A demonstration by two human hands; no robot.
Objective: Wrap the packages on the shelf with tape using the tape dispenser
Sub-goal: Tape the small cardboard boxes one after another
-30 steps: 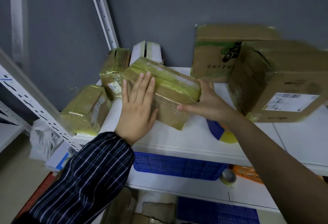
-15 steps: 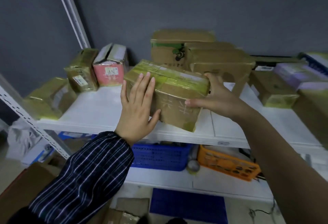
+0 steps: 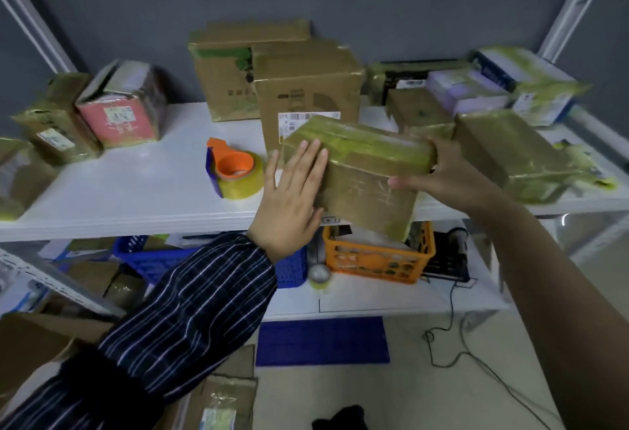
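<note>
I carry a tape-wrapped brown package (image 3: 367,177) between both hands, above the front edge of the white shelf (image 3: 136,198). My left hand (image 3: 292,194) presses flat against its left end with straight fingers. My right hand (image 3: 439,174) grips its right end, thumb across the front face and fingers behind. A tape dispenser (image 3: 235,170) with an orange core, blue frame and yellowish tape roll lies on the shelf just left of my left hand.
Taped boxes line the shelf: a pink one (image 3: 119,109) and brown ones at the left, two large cartons (image 3: 306,89) at the back, several at the right (image 3: 510,150). Below sit a blue crate (image 3: 156,259) and an orange crate (image 3: 377,256).
The package has travelled right along the shelf in both hands, from the left end to the middle. The tape dispenser, hidden before, now shows beside my left hand.
</note>
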